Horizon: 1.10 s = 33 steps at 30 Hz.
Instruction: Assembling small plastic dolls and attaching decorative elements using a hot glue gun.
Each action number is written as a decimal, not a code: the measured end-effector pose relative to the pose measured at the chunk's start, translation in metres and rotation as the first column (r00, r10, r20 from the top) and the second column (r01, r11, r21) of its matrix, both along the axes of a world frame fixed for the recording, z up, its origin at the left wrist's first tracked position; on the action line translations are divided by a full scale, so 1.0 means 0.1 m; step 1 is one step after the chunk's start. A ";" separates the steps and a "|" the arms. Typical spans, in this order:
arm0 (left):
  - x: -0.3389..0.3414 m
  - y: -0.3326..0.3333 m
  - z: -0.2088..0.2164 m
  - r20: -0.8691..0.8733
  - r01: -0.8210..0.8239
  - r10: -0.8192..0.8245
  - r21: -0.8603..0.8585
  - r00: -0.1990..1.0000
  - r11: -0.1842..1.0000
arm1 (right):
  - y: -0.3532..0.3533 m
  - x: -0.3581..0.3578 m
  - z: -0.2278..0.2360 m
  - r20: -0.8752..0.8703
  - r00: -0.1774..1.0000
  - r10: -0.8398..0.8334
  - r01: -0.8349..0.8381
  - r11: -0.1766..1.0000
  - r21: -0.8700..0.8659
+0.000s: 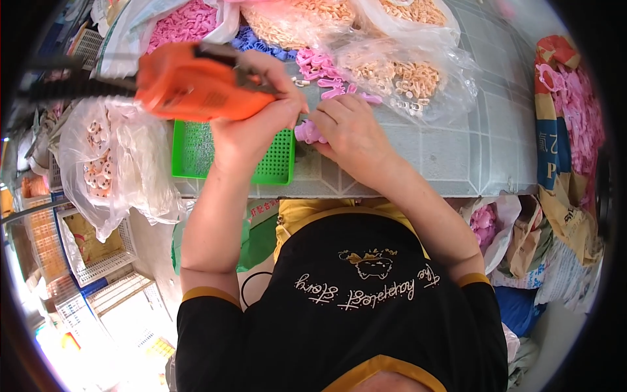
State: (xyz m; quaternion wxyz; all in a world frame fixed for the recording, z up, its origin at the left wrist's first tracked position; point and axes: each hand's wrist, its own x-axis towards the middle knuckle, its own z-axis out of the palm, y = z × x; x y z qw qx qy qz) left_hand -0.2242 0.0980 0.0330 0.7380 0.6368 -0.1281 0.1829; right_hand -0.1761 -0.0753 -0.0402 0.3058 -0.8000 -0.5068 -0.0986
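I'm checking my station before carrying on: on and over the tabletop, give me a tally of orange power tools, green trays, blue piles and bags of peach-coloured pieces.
Orange power tool: 1, in the left hand
Green tray: 1
Blue pile: 1
Bags of peach-coloured pieces: 3
Total: 6

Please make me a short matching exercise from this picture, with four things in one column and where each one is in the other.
1. power tool
2. perforated tray
3. blue pieces
4. lilac piece

A. in the grip of the right hand
B. partly hidden by the left forearm
C. in the grip of the left hand
D. heaped on the far part of the table

Pairs: 1-C, 2-B, 3-D, 4-A
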 end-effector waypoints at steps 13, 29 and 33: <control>-0.26 -0.02 0.23 0.003 -0.463 0.464 0.080 0.886 0.883 | -0.19 -0.06 0.14 0.007 0.999 -0.041 0.041 0.999 0.031; -0.49 -0.55 0.35 0.048 -0.118 0.160 0.879 0.986 0.461 | -1.20 0.17 0.48 -0.929 0.204 0.307 0.147 0.929 0.340; -0.31 -0.83 -0.13 -0.342 0.235 -0.074 0.458 0.937 0.857 | -1.39 0.18 0.45 -0.928 0.147 0.343 0.245 0.896 0.370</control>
